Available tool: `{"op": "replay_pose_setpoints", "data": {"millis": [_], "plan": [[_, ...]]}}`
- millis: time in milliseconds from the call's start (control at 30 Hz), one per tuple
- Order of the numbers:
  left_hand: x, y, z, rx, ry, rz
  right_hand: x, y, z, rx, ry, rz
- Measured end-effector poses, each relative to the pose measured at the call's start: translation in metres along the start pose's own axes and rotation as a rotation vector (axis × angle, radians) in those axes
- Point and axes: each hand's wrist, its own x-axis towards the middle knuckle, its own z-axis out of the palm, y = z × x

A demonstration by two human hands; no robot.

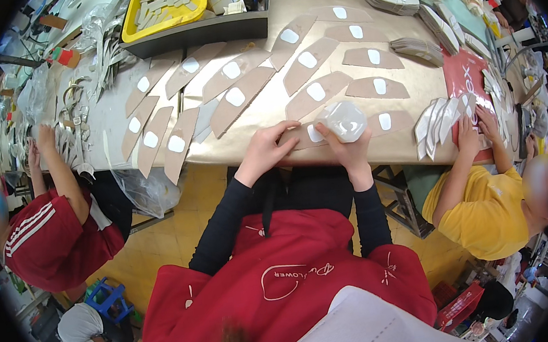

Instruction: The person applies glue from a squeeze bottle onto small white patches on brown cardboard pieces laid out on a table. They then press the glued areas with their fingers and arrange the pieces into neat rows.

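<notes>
My right hand [352, 152] is closed around a translucent whitish rounded container [342, 119], which is tilted over a beige cut piece [299, 134] at the table's near edge. That piece bears a white patch, partly covered by my right fingers. At the left end of the same piece, my left hand [264, 147] grips its edge between thumb and fingers. Similar beige pieces [377, 88], each with a white patch, lie spread in rows beyond my hands. Another one, with its white patch [384, 121], lies just right of the container.
A dark tray [210, 32] holding a yellow basket [167, 25] of small pieces stands at the far left. Bundled beige pieces [417, 51] lie at the right. Co-workers in maroon [58, 235] and yellow [486, 208] work on either side. A plastic bag [149, 192] hangs off the edge.
</notes>
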Motion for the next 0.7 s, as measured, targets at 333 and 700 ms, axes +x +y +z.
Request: {"op": "replay_pose_setpoints", "data": {"millis": [333, 700], "plan": [[0.0, 0.001, -0.002, -0.033, -0.04, 0.005, 0.0, -0.003, 0.002, -0.056, -0.112, -0.097], [0.0, -0.006, -0.001, -0.04, -0.022, 0.015, 0.002, 0.0, -0.007, -0.053, -0.154, -0.11]]}}
